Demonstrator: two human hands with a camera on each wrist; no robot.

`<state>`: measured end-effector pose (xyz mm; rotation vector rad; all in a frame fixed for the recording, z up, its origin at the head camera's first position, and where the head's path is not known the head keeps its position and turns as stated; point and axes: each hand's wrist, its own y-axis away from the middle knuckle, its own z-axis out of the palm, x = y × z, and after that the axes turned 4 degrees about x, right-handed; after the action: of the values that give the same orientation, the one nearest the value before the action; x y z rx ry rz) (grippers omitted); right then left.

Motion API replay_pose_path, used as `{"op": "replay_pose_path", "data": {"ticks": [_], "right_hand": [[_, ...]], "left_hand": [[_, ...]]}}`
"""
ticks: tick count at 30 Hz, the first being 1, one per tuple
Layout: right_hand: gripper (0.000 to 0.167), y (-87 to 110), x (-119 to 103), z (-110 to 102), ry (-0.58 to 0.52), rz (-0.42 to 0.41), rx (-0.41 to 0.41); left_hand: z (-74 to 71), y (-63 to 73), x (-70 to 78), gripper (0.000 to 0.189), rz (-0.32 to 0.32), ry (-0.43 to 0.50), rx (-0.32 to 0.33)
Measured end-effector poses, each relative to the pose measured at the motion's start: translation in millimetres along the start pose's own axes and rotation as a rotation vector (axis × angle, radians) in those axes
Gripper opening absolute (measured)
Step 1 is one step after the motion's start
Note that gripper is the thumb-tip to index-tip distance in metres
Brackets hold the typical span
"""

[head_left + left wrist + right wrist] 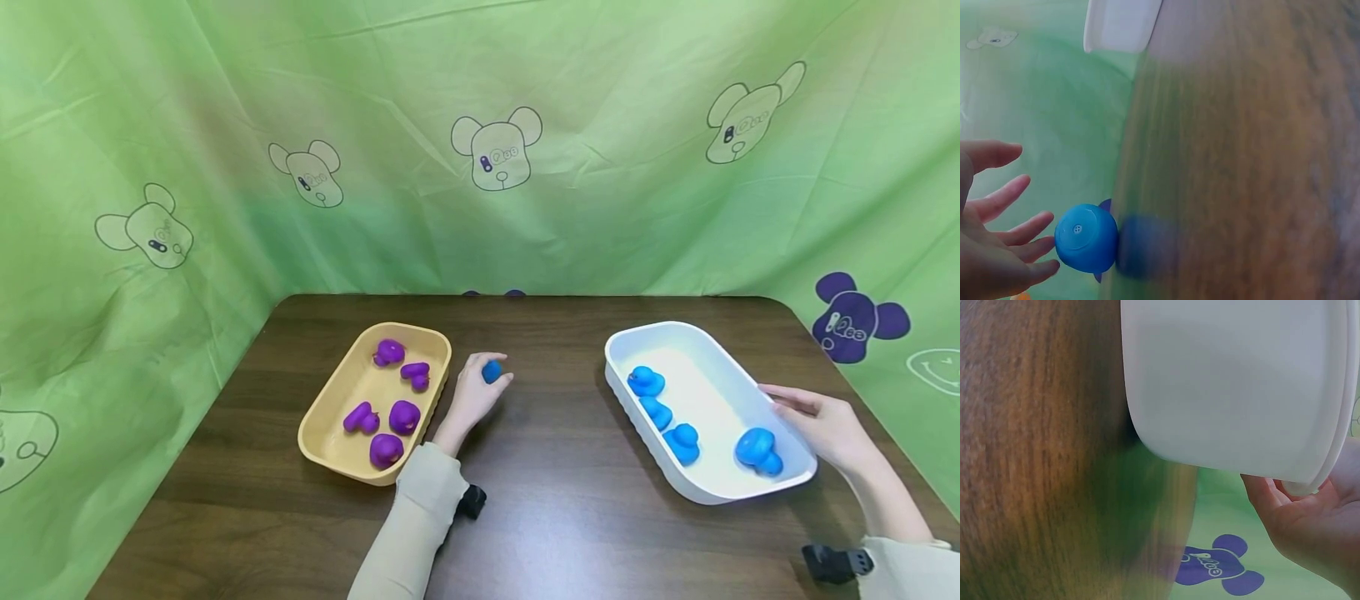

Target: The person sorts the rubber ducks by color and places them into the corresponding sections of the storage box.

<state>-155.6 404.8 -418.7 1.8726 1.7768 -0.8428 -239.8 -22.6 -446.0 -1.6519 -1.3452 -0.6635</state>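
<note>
A blue rubber duck (491, 371) rests on the table just right of the yellow tray (315, 433). Around it my left hand (477, 390) is spread, with thumb and fingers apart. In the left wrist view the duck (1087, 239) turns its round base with small holes to the camera, and the fingertips (1044, 265) are right at its side. My right hand (825, 425) grips the right rim of the white tray (675, 333); the right wrist view shows fingers hooked at the rim. Several blue ducks (681, 443) lie in that tray.
Several purple rubber ducks (386, 451) lie scattered in the yellow tray. Both trays stand on a dark wooden table (555, 467). A green curtain (405, 217) with printed mouse or bear heads hangs behind the table and along its sides.
</note>
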Motion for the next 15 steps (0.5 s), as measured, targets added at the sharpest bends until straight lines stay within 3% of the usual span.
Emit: {"op": "replay_pose_path", "data": {"ticks": [15], "right_hand": [[0.038, 0.3, -1.2, -0.7, 0.024, 0.008, -0.006]], "left_hand": [[0.1, -3.9, -3.5, 0.034, -0.048, 0.001, -0.001]]}}
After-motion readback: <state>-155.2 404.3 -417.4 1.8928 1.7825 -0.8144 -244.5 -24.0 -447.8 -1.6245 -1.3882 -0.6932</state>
